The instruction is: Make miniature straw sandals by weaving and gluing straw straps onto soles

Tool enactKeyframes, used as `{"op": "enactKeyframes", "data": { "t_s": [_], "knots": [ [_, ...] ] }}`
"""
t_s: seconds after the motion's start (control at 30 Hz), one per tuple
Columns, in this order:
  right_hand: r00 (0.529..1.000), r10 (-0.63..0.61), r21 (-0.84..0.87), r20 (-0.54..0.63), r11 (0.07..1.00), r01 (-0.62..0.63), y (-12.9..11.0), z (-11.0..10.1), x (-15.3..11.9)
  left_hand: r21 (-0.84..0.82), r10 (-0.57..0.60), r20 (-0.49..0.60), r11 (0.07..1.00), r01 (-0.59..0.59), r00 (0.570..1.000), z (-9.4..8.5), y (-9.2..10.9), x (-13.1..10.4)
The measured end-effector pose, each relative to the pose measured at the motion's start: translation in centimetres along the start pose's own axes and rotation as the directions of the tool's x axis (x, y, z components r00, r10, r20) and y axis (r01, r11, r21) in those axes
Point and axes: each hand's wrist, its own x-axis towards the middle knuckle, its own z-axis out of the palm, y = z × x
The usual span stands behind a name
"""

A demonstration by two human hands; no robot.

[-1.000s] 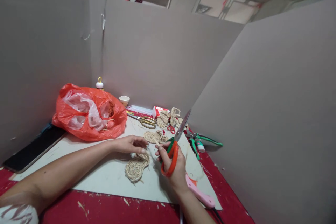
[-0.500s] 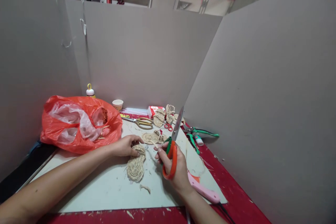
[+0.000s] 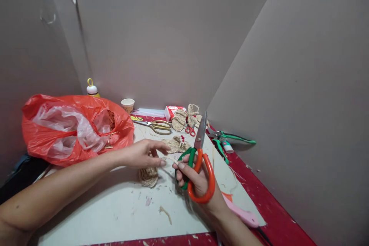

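My right hand (image 3: 198, 177) holds a pair of scissors (image 3: 198, 150) with one orange and one green handle, the blades pointing up and pressed together. Its thumb and fingertips also pinch a thin pale straw strand (image 3: 170, 158). My left hand (image 3: 148, 153) is above the near coiled straw sole (image 3: 148, 178), hiding its upper part. Its fingers are stretched and apart, with the thumb close to the strand's far end; whether they touch, I cannot tell. Just behind both hands lies another braided straw piece (image 3: 175, 145) with small red and white decoration.
A red plastic bag (image 3: 77, 130) fills the left. Brass-handled scissors (image 3: 157, 126), a paper cup (image 3: 127, 105), a bottle (image 3: 92, 90) and small straw shoes (image 3: 179, 119) stand behind. Green-handled pliers (image 3: 236, 137), a glue bottle (image 3: 227, 146) and a pink glue gun (image 3: 243, 215) lie right. Grey partitions surround the white board (image 3: 115, 207).
My left hand has let go of the straw sole and risen toward the strand. My right hand and scissors have shifted slightly right. The view has tilted down.
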Motion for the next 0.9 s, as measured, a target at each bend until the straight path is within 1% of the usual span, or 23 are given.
{"op": "enactKeyframes", "data": {
  "t_s": [0.03,0.1,0.2,0.33,0.47,0.53,0.73,0.8,0.9],
  "knots": [
    [1.0,0.017,0.0,0.013,1.0,-0.017,0.0,0.0,0.0,-0.118,-0.021,0.046,0.993,0.026,0.999,0.6,0.1,0.1],
    [0.999,0.038,-0.004,0.032,0.999,-0.038,0.2,0.0,-0.1,-0.196,-0.038,0.075,0.979,0.052,0.996,1.5,-0.1,0.3],
    [0.998,0.048,-0.027,0.033,0.999,-0.047,0.3,-0.3,0.1,-0.243,-0.075,0.088,0.965,0.094,0.993,1.8,-1.2,0.4],
    [0.999,0.051,-0.092,0.005,0.995,-0.05,0.4,-0.6,0.5,-0.266,-0.11,0.121,0.954,0.139,0.987,1.5,-2.3,0.4],
    [0.998,0.06,-0.134,-0.007,0.989,-0.061,0.6,-0.9,0.7,-0.273,-0.142,0.163,0.945,0.183,0.976,1.4,-2.3,0.4],
    [0.998,0.064,-0.129,-0.001,0.99,-0.064,0.7,-1.0,0.7,-0.277,-0.158,0.178,0.939,0.203,0.971,1.5,-2.2,0.4],
    [0.998,0.068,-0.089,0.019,0.994,-0.066,0.9,-1.1,0.9,-0.342,-0.215,0.17,0.902,0.263,0.962,1.2,-2.4,0.5],
    [0.998,0.061,-0.095,0.017,0.994,-0.059,0.9,-1.2,0.9,-0.357,-0.211,0.194,0.894,0.269,0.958,1.0,-2.6,0.6],
    [0.998,0.062,-0.124,0.022,0.991,-0.058,0.8,-1.3,0.9,-0.314,-0.166,0.238,0.919,0.238,0.957,0.8,-2.7,0.4]
  ]
}}
